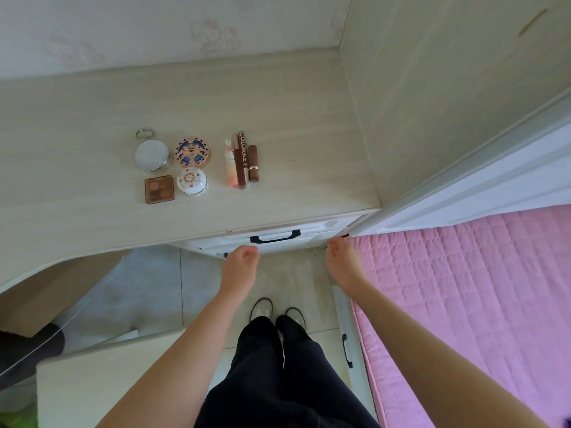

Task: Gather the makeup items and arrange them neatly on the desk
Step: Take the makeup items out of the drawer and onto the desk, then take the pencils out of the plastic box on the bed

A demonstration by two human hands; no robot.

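On the pale wooden desk [293, 118] the makeup lies in two groups. At the left sit a round silver compact with a ring [151, 154], a round blue-and-gold patterned compact [193, 152], a brown eyeshadow palette [159, 189] and a white floral jar [192, 181]. To their right a pink rabbit-topped tube [230, 165], a brown tube with white lettering [242, 160] and a brown lipstick [253, 163] lie side by side. My left hand [239, 267] and my right hand [343, 262] hang in front of the desk's edge, fingers loosely curled, holding nothing.
A white drawer with a black handle [275, 237] sits under the desk edge, just beyond my hands. A bed with a pink quilt [479, 304] fills the right side. A wall panel [448, 88] bounds the desk on the right. Tiled floor and my shoes [276, 308] lie below.
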